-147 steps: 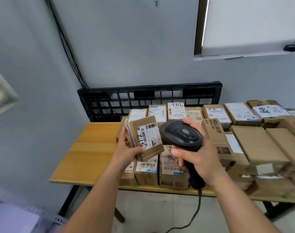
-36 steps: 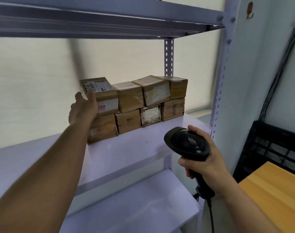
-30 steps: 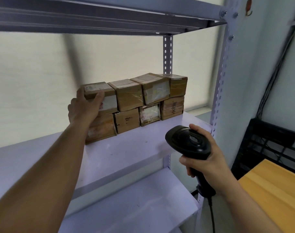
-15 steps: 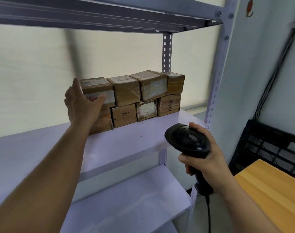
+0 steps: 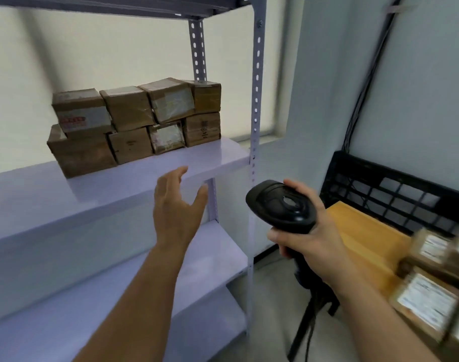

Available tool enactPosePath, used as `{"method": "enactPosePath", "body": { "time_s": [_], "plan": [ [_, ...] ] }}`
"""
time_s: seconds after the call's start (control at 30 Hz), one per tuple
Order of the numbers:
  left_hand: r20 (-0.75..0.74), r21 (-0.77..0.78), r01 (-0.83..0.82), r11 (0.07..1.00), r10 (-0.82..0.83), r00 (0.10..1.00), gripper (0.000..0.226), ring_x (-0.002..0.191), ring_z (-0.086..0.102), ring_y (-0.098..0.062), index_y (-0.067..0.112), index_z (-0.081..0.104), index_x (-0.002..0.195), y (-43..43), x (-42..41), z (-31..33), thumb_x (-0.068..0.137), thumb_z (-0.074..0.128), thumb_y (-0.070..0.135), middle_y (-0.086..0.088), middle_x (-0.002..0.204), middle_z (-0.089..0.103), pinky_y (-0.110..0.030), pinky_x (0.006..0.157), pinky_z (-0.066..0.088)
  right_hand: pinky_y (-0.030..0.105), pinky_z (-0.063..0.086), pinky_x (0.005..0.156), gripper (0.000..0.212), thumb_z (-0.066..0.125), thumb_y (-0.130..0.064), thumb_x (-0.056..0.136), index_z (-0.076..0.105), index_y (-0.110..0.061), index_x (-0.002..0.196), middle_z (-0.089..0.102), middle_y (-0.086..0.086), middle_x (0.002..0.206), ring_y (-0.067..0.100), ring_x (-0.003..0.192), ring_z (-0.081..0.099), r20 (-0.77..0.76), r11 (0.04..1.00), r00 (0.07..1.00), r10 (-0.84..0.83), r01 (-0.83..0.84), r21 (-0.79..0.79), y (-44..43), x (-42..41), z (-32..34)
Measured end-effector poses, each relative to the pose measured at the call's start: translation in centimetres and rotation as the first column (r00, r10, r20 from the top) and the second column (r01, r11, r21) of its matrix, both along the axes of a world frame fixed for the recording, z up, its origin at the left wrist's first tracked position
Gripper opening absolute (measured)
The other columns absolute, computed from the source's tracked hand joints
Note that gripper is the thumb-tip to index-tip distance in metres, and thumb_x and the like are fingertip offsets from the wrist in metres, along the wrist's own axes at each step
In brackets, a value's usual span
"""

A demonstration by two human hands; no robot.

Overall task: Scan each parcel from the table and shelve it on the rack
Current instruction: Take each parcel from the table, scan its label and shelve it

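Now that the left hand [image 5: 177, 205] has let go of the parcel [image 5: 80, 111] it was squaring half a second ago, that box sits untouched on the rack [image 5: 184, 158], at the left end of the stack's top row on the rack's middle shelf. Shelving this one looks done, so the next parcel needs fetching. The left hand has pulled back to just in front of that shelf's edge, fingers spread and relaxed, holding nothing. The right hand [image 5: 309, 231] is right of the rack's front post, fingers wrapped round the scanner [image 5: 280, 205] handle, cord hanging down. The view has swung right of the rack: table [image 5: 367, 231] with more boxes [image 5: 432, 283], blurred, likely unscanned.
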State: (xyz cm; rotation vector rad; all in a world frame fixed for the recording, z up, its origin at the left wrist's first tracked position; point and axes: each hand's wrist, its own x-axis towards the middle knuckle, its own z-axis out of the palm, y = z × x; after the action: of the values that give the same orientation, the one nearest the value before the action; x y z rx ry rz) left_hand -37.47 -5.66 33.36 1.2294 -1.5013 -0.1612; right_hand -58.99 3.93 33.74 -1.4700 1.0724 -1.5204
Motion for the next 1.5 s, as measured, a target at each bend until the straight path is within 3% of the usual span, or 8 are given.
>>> {"method": "enactPosePath", "body": {
  "time_s": [0.2,0.4,0.53,0.7,0.93,1.23,1.4,1.5],
  "plan": [
    [0.133,0.168,0.187,0.968,-0.211,0.968,0.052,0.117,0.05,-0.028,0.011,0.053,0.131,5.0,-9.1,-4.2,0.085,0.072,0.03,-0.01,0.126,0.053,-0.036,0.095,0.041,0.03,0.055,0.056,0.084,0.084,0.005,0.069,0.049,-0.039,0.132,0.063,0.002,0.122,0.013,0.076,0.065,-0.031,0.993,0.993,-0.114,0.114,-0.005,6.7,-6.0,-2.9],
    [0.201,0.287,0.347,0.893,-0.411,0.889,0.056,0.122,0.047,-0.022,0.017,0.05,0.134,10.1,-18.3,-7.0,0.085,0.069,0.038,-0.005,0.13,0.05,-0.031,0.095,0.039,0.025,0.052,0.052,0.085,0.082,0.006,0.071,0.046,-0.036,0.136,0.061,-0.001,0.122,0.006,0.068,0.064,-0.004,0.969,0.969,-0.245,0.245,0.035,13.6,-12.4,-4.3],
    [0.211,0.334,0.42,0.844,-0.502,0.839,0.056,0.123,0.045,-0.021,0.014,0.049,0.134,13.1,-23.1,-8.1,0.085,0.071,0.03,-0.006,0.131,0.049,-0.029,0.096,0.037,0.032,0.054,0.05,0.085,0.082,0.006,0.071,0.047,-0.039,0.134,0.06,-0.001,0.121,0.018,0.061,0.064,0.004,0.942,0.944,-0.331,0.33,0.06,17.4,-16.1,-5.1],
    [0.206,0.396,0.478,0.784,-0.583,0.786,0.058,0.123,0.043,-0.021,0.017,0.047,0.137,16.5,-28.1,-9.2,0.086,0.069,0.033,-0.005,0.133,0.047,-0.027,0.091,0.036,0.03,0.055,0.053,0.084,0.085,-0.003,0.068,0.047,-0.035,0.136,0.06,-0.004,0.124,0.011,0.074,0.066,0.001,0.901,0.903,-0.43,0.429,0.059,21.6,-20.1,-6.0],
    [0.184,0.46,0.559,0.69,-0.69,0.7,0.058,0.127,0.04,-0.016,0.024,0.041,0.141,19.7,-33.5,-10.1,0.09,0.063,0.041,0.002,0.137,0.044,-0.028,0.095,0.037,0.039,0.057,0.05,0.085,0.083,0.006,0.069,0.048,-0.032,0.137,0.06,-0.002,0.123,0.028,0.061,0.066,0.014,0.832,0.835,-0.55,0.547,0.095,25.5,-24.2,-7.0],
    [0.221,0.512,0.695,0.505,-0.859,0.461,0.062,0.14,0.026,-0.011,0.026,0.032,0.149,22.3,-42.4,-9.6,0.094,0.056,0.043,0.006,0.151,0.031,-0.033,0.115,0.028,0.033,0.056,0.05,0.084,0.088,-0.009,0.067,0.048,-0.034,0.137,0.058,-0.001,0.128,0.014,0.064,0.067,-0.015,0.699,0.706,-0.708,0.704,0.13,29.4,-27.9,-7.5],
    [0.233,0.52,0.768,0.374,-0.927,0.293,0.058,0.138,0.028,-0.013,0.03,0.038,0.146,24.6,-47.9,-9.4,0.092,0.06,0.036,0.005,0.148,0.035,-0.038,0.113,0.032,0.035,0.057,0.051,0.083,0.084,0.001,0.07,0.048,-0.038,0.134,0.058,0.001,0.126,0.021,0.058,0.067,-0.027,0.601,0.612,-0.791,0.784,0.153,31.9,-29.4,-7.5],
    [0.248,0.584,0.745,0.322,-0.945,0.213,0.054,0.135,0.034,-0.018,0.033,0.045,0.14,25.7,-50.7,-9.5,0.089,0.064,0.033,0.003,0.144,0.039,-0.041,0.108,0.039,0.038,0.057,0.051,0.083,0.087,-0.009,0.066,0.049,-0.044,0.132,0.058,0.006,0.126,0.021,0.057,0.066,-0.014,0.548,0.557,-0.831,0.821,0.16,33.1,-30.3,-7.8]
  ]
}}
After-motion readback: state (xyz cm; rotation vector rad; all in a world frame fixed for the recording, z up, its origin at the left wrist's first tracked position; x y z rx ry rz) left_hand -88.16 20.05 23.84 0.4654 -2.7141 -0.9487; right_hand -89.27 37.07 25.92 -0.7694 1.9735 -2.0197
